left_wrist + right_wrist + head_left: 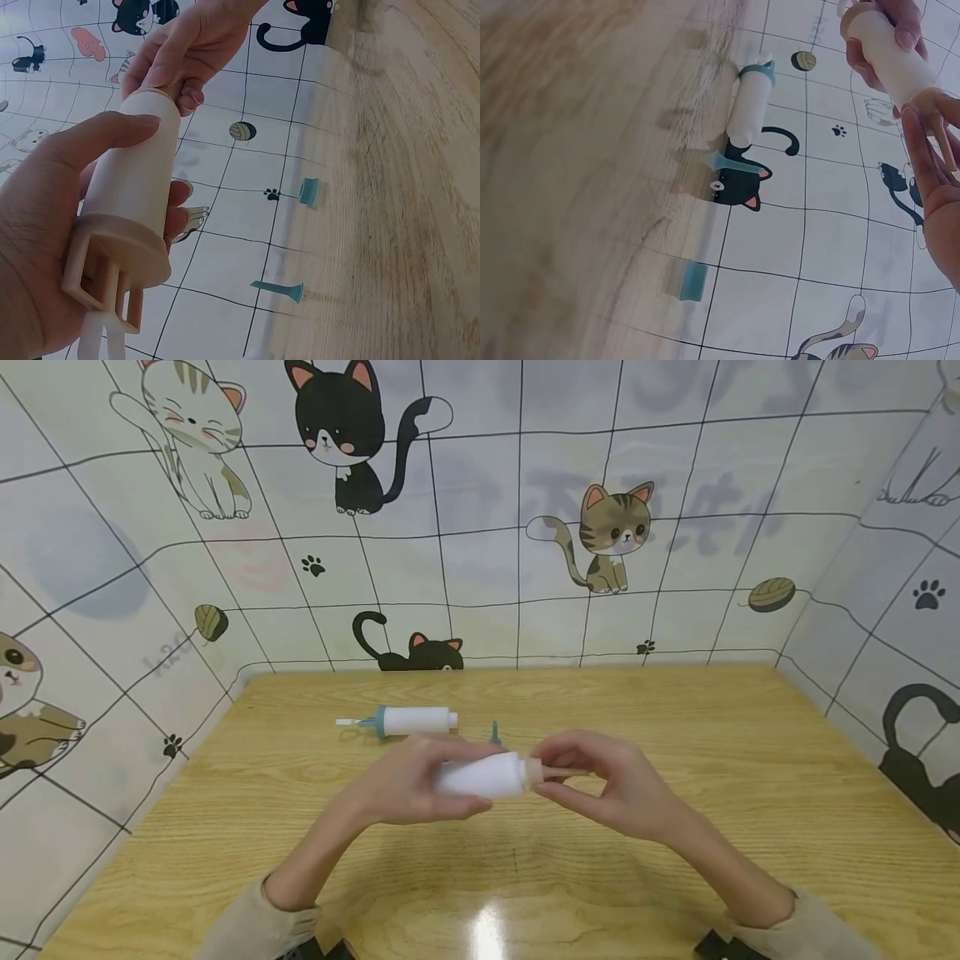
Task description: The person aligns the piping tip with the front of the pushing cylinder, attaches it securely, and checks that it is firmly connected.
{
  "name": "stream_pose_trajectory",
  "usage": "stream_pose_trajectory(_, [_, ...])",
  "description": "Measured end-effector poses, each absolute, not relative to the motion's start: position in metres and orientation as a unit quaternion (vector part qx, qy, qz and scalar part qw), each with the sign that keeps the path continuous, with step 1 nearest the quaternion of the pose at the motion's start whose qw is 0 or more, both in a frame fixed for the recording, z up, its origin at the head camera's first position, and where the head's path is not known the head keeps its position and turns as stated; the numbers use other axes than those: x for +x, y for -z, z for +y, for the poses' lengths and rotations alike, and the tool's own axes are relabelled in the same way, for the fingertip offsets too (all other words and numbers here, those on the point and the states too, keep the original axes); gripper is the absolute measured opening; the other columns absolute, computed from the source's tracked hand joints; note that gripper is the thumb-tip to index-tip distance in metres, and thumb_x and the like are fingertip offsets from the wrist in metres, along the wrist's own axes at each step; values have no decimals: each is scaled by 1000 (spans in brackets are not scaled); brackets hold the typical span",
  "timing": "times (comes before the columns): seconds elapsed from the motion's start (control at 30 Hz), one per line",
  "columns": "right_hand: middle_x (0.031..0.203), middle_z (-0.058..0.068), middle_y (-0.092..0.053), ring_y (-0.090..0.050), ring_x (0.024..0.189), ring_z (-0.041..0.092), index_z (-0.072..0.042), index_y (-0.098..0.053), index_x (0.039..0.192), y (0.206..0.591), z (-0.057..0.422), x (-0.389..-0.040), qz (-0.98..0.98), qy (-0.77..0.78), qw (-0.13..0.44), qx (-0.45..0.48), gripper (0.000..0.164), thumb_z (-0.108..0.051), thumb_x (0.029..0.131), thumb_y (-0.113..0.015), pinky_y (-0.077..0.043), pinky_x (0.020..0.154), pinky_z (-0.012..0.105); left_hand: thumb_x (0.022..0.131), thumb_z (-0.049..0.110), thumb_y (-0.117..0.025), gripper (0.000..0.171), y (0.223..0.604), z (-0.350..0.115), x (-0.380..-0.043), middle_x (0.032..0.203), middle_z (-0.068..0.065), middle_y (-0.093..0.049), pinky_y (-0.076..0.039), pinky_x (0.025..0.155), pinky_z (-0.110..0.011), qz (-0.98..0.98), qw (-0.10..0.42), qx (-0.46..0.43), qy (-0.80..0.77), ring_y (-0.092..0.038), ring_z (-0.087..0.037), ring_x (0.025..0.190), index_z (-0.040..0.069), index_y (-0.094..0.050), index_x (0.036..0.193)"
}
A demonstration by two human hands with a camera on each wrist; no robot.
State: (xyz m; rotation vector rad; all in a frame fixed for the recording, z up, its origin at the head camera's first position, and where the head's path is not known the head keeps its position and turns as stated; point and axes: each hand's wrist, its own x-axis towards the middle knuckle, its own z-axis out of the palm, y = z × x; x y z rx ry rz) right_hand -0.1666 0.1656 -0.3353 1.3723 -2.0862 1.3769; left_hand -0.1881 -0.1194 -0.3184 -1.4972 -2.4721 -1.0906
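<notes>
My left hand (405,785) wraps round the white barrel of an icing syringe (483,777), held nearly level above the table. The left wrist view shows its beige back cap (127,247) with a frame-like handle and white plunger end. At the front end is a beige collar (533,772) with a long thin nozzle (566,772) pointing right. My right hand (622,785) pinches this end between thumb and fingers; part of the collar is hidden behind them. A second syringe (416,720), white with blue-green fittings, lies behind my left hand.
On the wooden table (637,893), a blue-green nozzle (495,732) stands upright behind the held barrel. The right wrist view also shows a short blue-green collar piece (694,280). A cat-patterned sheet (480,560) rises at the back and sides.
</notes>
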Motion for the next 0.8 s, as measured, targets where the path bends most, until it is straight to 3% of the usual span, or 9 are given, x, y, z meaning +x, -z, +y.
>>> stream_pose_trajectory(0.23, [107,8,-70,-72,94,18,-3,-66,116,336,166,-167,-715,-487,139,481,39,12,82,-76,-59,77,33,87,25,-80,48,320,-117,-187,121,-3,-71,-55,69,-26,-801,33,-479,358,-65,-10,91,14,-68,132])
stream_pose_trajectory(0.57, [112,11,-69,-71,98,20,-3,-65,120,334,168,-168,-711,-495,123,484,45,17,81,-74,-59,81,34,85,25,-81,49,323,-115,-186,104,0,-72,-54,66,-24,-804,62,-476,351,-63,-8,85,15,-68,132])
stream_pose_trajectory(0.8, [113,10,-69,-71,100,21,-3,-65,120,332,170,-167,-722,-503,107,463,40,15,85,-72,-59,82,36,85,24,-82,50,324,-112,-185,100,1,-71,-54,66,-22,-800,72,-478,354,-61,-7,82,14,-68,132])
